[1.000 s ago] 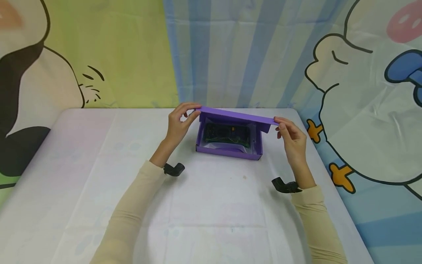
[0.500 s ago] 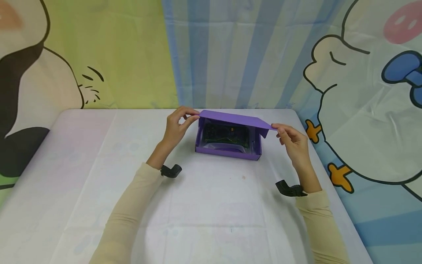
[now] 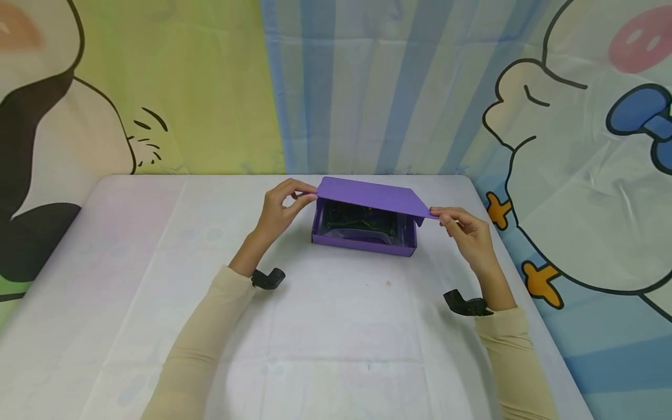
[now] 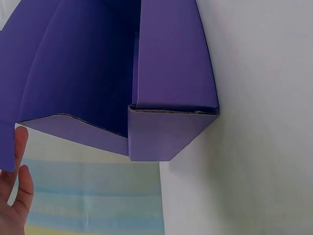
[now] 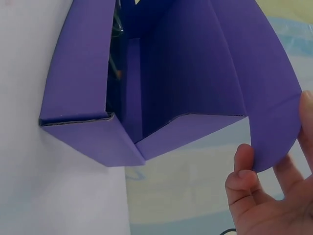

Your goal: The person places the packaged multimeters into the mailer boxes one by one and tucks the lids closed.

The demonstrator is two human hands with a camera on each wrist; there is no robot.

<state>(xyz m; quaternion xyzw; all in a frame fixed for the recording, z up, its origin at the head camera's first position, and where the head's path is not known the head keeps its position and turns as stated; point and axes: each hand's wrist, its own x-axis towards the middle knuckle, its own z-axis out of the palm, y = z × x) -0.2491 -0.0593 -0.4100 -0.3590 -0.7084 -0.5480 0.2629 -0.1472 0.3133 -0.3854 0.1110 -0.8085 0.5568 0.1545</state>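
Observation:
A purple cardboard box (image 3: 362,245) lies at the far middle of the table, its hinged lid (image 3: 373,194) tilted partly down over it. Inside, under the lid, shows a green circuit board (image 3: 362,218) in a clear bag. My left hand (image 3: 278,211) pinches the lid at its left front corner; in the left wrist view its fingers (image 4: 24,188) are at the lid's flap (image 4: 7,139). At the opposite corner my right hand (image 3: 471,238) pinches the lid's front flap (image 5: 274,117) between thumb and fingers. The box's side wall (image 5: 93,142) faces the right wrist camera.
A white cloth covers the table (image 3: 325,326). Behind it hangs a printed curtain (image 3: 362,87) with cartoon figures. Black wrist cameras (image 3: 269,279) sit at both cuffs. A tiny speck (image 3: 388,283) lies on the cloth in front of the box.
Both hands have brought the lid down and toward the front, so less of the circuit board shows. The right hand has moved slightly lower, the left hand too. The box body stays put.

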